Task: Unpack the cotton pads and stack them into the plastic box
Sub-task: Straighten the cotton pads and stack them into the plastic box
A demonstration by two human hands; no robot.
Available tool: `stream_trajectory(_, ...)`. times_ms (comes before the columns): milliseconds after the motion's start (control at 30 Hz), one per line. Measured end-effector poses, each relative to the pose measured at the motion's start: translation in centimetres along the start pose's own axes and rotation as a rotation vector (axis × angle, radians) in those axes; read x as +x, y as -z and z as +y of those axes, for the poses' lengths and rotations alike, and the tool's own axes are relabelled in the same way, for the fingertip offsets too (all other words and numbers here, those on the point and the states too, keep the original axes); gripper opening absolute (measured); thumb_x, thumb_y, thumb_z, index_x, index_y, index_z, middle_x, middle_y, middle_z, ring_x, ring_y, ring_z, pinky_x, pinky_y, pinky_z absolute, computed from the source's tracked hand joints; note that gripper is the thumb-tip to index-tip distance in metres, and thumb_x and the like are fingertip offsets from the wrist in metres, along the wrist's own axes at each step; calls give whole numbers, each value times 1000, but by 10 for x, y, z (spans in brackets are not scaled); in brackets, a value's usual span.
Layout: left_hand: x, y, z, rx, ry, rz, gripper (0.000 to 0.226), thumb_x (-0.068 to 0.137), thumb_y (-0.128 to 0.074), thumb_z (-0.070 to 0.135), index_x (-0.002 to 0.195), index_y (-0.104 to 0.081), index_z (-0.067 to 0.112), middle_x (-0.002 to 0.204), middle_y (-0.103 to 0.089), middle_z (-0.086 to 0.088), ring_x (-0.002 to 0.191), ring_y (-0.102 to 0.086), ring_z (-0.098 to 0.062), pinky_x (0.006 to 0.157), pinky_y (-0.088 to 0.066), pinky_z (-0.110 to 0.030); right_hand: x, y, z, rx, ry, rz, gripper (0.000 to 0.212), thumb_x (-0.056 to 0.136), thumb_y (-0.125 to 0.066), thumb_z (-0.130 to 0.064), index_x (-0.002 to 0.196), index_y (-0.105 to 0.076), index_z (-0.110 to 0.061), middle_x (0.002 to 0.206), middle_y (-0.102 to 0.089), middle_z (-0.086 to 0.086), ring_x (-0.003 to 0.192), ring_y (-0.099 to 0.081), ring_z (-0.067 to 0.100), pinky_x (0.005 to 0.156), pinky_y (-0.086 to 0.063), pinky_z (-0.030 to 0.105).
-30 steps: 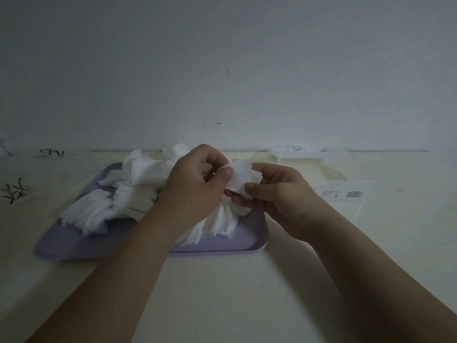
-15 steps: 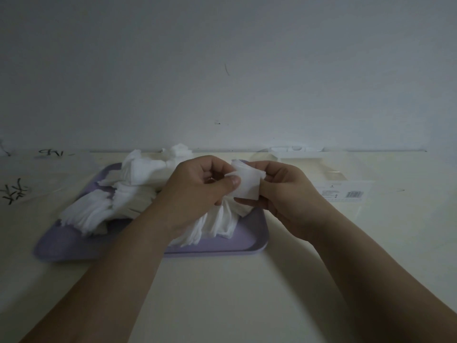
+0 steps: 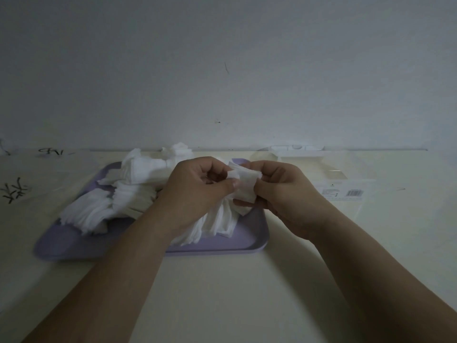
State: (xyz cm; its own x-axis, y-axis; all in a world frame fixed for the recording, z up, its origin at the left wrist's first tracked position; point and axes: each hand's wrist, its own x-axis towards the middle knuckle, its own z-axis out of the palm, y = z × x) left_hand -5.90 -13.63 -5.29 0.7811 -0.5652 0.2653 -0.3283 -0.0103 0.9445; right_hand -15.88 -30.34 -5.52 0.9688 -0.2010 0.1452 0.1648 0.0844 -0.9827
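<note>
Over the purple tray [image 3: 252,233], both forearms reach in. The left hand [image 3: 197,191] and right hand [image 3: 284,194] pinch a small stack of cotton pads [image 3: 243,184] between thumbs and curled fingers, as half a second ago. Behind them, loose pads [image 3: 138,191] heap the tray. Farther right, the clear plastic box [image 3: 346,174] carries a barcode label [image 3: 354,193], its print unreadable.

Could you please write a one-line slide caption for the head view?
Left hand and right hand pinch cotton pads above a purple tray; clear plastic box alongside.

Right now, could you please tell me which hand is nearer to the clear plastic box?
Right. The right hand is just left of the plastic box; the left hand is farther left, over the purple tray.
</note>
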Motion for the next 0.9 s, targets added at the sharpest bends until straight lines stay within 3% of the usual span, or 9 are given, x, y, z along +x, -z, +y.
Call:
stream_trajectory(133, 2, -1, -2, 28, 25, 76, 18, 80, -88, 7, 90, -73, 7, 90, -74, -21, 74, -65, -21, 67, -56, -29, -1, 1, -5, 52, -38, -22, 40, 91, -43, 22, 108, -74, 4, 112, -74, 25, 100, -74, 34, 90, -64, 44)
stream_trajectory(200, 3, -2, -2, 34, 37, 119, 28, 74, -93, 13, 90, -71, 14, 83, -70, -12, 69, -60, -18, 62, -52, -28, -2, -1, -6, 74, -35, -47, 30, 92, -55, 17, 109, -75, 3, 108, -74, 19, 99, -74, 32, 87, -64, 40)
stream_trajectory(300, 3, -2, -2, 41, 20, 160, 40, 65, -97, 24, 92, -68, 24, 80, -66, 1, 62, -54, -14, 60, -50, -33, -1, -2, -2, 24, -2, 1, 17, 90, -73, 1, 106, -77, -1, 103, -77, 16, 96, -76, 30, 92, -62, 45)
stream_trajectory(367, 3, -3, -2, 64, -11, 170, 33, 72, -95, 19, 92, -70, 25, 80, -68, 2, 59, -55, -11, 62, -50, -33, 1, -2, 2, 11, 9, 54, 14, 96, -69, 1, 107, -76, 0, 101, -77, 17, 96, -76, 30, 94, -62, 50)
stream_trajectory(500, 2, -4, 0, 57, -55, 160, 21, 78, -91, 16, 89, -74, 23, 82, -72, -3, 59, -57, -11, 63, -50, -31, 2, -2, 3, 55, 7, 84, 22, 100, -62, 5, 121, -70, 5, 113, -76, 24, 99, -76, 31, 84, -65, 40)
stream_trajectory(633, 0, -5, 1, 66, -78, 146, 15, 84, -86, 13, 86, -74, 21, 81, -74, 0, 61, -60, -12, 63, -52, -30, 1, -3, 2, 88, 32, 82, 35, 100, -59, 10, 129, -66, -8, 113, -74, 30, 101, -75, 45, 84, -65, 47)
stream_trajectory(767, 0, -5, 0, 53, -75, 148, 14, 86, -85, 16, 84, -75, 26, 83, -75, 3, 68, -64, -18, 68, -56, -36, 0, -3, 1, 55, 45, 88, 31, 101, -60, 7, 128, -69, -6, 115, -76, 24, 99, -77, 38, 78, -66, 40)
stream_trajectory(900, -1, -6, 2, 71, -69, 146, 11, 88, -82, 16, 85, -76, 25, 79, -74, 4, 66, -63, -22, 65, -57, -38, 1, -1, 3, -13, 45, 106, 29, 101, -60, 5, 128, -69, 0, 116, -75, 23, 99, -77, 37, 80, -66, 45)
